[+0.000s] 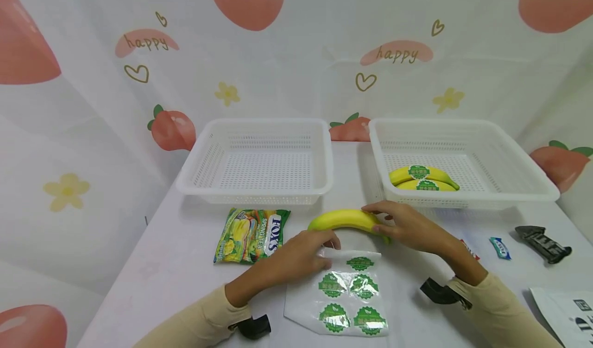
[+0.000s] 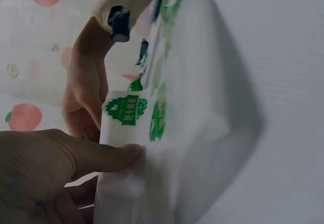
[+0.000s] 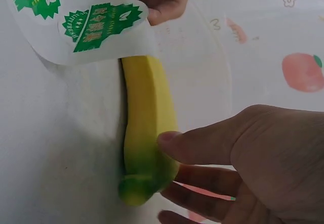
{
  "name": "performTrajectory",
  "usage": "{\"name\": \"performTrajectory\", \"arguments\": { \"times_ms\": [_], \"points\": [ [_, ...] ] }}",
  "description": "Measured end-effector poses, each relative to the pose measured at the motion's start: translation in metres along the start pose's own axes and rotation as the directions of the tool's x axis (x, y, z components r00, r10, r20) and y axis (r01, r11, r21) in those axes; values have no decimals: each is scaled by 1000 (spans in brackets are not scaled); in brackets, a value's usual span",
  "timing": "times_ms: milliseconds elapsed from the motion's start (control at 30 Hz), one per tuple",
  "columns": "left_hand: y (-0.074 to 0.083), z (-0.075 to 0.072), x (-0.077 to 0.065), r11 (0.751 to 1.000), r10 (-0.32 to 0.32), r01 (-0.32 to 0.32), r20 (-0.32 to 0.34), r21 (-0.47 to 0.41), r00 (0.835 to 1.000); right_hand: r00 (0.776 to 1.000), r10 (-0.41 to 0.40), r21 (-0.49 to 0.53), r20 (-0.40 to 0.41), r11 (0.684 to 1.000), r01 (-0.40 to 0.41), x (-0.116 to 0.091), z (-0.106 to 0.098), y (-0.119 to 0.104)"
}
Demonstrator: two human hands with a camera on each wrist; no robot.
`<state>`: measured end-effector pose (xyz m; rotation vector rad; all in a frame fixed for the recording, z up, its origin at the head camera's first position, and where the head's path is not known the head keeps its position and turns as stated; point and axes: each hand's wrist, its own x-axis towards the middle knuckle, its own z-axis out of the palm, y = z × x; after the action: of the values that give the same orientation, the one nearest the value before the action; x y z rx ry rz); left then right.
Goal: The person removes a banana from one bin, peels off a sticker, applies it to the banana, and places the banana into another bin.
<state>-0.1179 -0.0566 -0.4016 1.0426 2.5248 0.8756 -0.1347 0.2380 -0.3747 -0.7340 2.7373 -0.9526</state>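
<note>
My left hand (image 1: 298, 255) pinches the top edge of a white sheet of stickers (image 1: 310, 307) with several green badge-shaped labels. In the left wrist view, the thumb lies over the sheet (image 2: 167, 183) and the fingers are behind it. A yellow banana (image 1: 345, 218) lies across the table just beyond the sheet. My right hand (image 1: 412, 227) holds the banana's greenish stem end between thumb and fingers. The right wrist view shows the thumb on the near side of the banana (image 3: 147, 107), and the sheet partly covers its far end.
Two white baskets stand behind: the left basket (image 1: 255, 198) and the right basket (image 1: 468, 199), with two labelled bananas (image 1: 423, 178) inside. A candy bag (image 1: 252, 235) lies left. Rightward are a small blue packet (image 1: 500, 248), a black wrapper (image 1: 543, 244) and a printed white bag (image 1: 565, 312).
</note>
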Motion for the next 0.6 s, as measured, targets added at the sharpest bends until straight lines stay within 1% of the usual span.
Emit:
{"name": "performTrajectory", "arguments": {
  "times_ms": [67,133,167,233,300,333,400,433,500,533,567,600],
  "points": [
    [-3,-4,1,996,-8,11,36,-89,999,999,-17,-32,-28,999,16,-2,-1,-4],
    [-6,-10,1,982,-20,34,78,-186,997,998,-39,-47,-49,998,37,-4,-3,-8],
    [-7,-13,1,969,-24,48,102,-243,994,997,-51,-44,-56,998,48,-4,-3,-11],
    [-8,-19,2,928,-28,80,147,-365,989,995,-74,-32,-67,997,71,-5,-3,-15],
    [-9,-23,2,873,-41,125,185,-471,982,992,-99,-16,-77,995,98,-5,-3,-18],
    [-10,-25,2,836,-45,151,208,-528,977,991,-112,-4,-79,994,112,-6,-3,-19],
    [-11,-27,3,768,-56,197,243,-609,968,987,-138,22,-82,990,140,-7,-2,-21],
    [-12,-28,3,743,-66,217,253,-633,965,985,-156,39,-81,986,159,-7,-2,-22],
    [-13,-29,2,669,-81,263,284,-695,955,982,-182,73,-57,980,186,-8,-1,-22],
    [-13,-29,2,628,-79,279,298,-726,951,980,-193,91,-41,976,196,-8,0,-22],
    [-13,-29,2,601,-78,288,303,-746,950,980,-200,101,-23,974,201,-8,1,-22],
    [-14,-29,2,566,-73,297,312,-769,947,979,-203,113,-1,973,202,-7,1,-22]
  ]
}}
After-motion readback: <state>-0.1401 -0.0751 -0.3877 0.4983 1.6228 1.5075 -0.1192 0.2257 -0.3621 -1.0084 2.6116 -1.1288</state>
